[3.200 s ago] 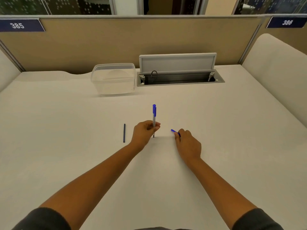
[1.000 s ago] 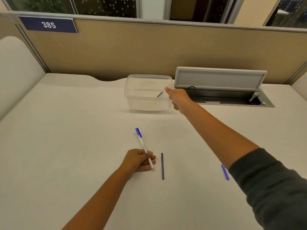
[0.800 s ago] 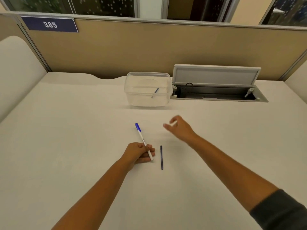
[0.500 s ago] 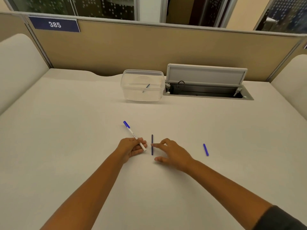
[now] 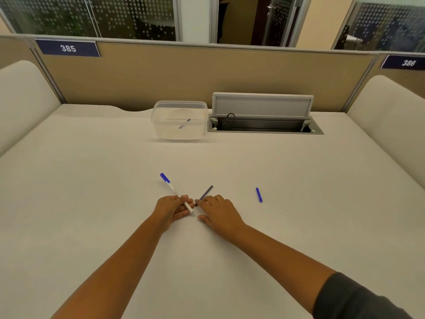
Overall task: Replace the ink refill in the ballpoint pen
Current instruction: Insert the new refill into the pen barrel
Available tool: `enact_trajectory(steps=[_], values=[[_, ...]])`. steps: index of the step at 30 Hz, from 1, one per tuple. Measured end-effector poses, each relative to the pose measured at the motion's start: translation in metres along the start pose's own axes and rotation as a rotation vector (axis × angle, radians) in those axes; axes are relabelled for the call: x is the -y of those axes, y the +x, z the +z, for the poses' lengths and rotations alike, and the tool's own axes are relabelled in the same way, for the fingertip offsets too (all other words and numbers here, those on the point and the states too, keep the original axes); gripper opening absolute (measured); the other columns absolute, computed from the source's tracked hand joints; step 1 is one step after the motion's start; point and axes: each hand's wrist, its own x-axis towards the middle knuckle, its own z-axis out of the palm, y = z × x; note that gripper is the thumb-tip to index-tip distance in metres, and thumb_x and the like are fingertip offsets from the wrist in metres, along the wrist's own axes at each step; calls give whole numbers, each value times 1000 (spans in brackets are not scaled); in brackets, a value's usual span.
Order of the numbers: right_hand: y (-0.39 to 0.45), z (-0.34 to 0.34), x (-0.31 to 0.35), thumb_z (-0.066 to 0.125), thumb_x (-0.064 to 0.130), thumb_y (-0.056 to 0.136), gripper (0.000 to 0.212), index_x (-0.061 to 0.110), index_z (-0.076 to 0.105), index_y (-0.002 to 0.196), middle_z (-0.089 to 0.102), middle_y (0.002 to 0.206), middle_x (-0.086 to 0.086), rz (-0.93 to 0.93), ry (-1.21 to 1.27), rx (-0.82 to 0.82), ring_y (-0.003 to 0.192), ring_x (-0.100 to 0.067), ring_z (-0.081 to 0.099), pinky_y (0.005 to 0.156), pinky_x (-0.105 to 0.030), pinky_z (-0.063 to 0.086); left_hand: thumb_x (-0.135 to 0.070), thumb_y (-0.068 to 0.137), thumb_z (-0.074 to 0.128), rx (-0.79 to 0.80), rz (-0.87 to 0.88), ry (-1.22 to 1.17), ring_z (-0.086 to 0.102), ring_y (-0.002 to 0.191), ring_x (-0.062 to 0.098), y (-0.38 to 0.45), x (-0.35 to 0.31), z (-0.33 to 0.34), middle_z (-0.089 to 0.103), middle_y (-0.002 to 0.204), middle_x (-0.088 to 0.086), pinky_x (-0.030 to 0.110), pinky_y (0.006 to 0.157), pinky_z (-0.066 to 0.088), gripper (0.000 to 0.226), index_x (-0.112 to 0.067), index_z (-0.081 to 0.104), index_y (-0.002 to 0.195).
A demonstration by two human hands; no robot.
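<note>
My left hand (image 5: pixel 171 209) grips a white pen barrel (image 5: pixel 176 192) with a blue end cap, its open end pointing right and towards me. A thin dark ink refill (image 5: pixel 206 192) is pinched in the fingertips of my right hand (image 5: pixel 218 212). The refill slants up and to the right, and its near tip sits close to the barrel's open end. A small blue pen part (image 5: pixel 259 195) lies on the table (image 5: pixel 92 185) to the right of my hands. Another thin refill (image 5: pixel 184 123) lies inside the clear plastic container (image 5: pixel 179 119) at the back.
An open cable hatch (image 5: pixel 264 125) with a raised grey lid is set into the table beside the container. A tan partition (image 5: pixel 184 77) closes the back, and padded dividers stand at both sides.
My right hand has picked the dark refill up off the table and turned it towards the barrel's open end. Before that it dropped the other refill in the container and came back.
</note>
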Motion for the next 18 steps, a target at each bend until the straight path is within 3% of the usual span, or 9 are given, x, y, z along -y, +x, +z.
enact_trajectory(steps=[6, 11, 14, 18], values=[[12, -8, -5, 45, 31, 94, 35, 7, 52, 119, 53, 122, -12, 40, 46, 10, 111, -28, 46, 88, -37, 42, -10, 88, 56, -2, -30, -15, 71, 63, 16, -2, -1, 1, 70, 83, 14, 26, 60, 59, 14, 2, 62, 89], [3, 0, -20, 42, 12, 94, 26, 10, 58, 115, 58, 115, -10, 79, 161, -65, 108, -24, 51, 89, -33, 45, -11, 88, 56, -17, -52, -31, 71, 60, 15, 0, -4, 1, 72, 76, 10, 26, 55, 59, 15, 2, 63, 90], [2, -2, -22, 45, 18, 94, 26, 13, 56, 118, 61, 115, -9, 160, 279, -112, 106, -23, 54, 89, -31, 45, -13, 88, 57, -23, -49, -27, 71, 60, 15, 1, -3, 2, 73, 67, 7, 25, 55, 59, 15, 1, 63, 87], [9, -5, -17, 56, 36, 88, 42, 17, 50, 125, 55, 121, -6, 288, 417, -85, 105, -21, 56, 87, -29, 45, -13, 88, 57, -29, -41, -18, 71, 60, 15, 1, -3, 3, 73, 66, 6, 26, 57, 59, 15, 1, 63, 86]])
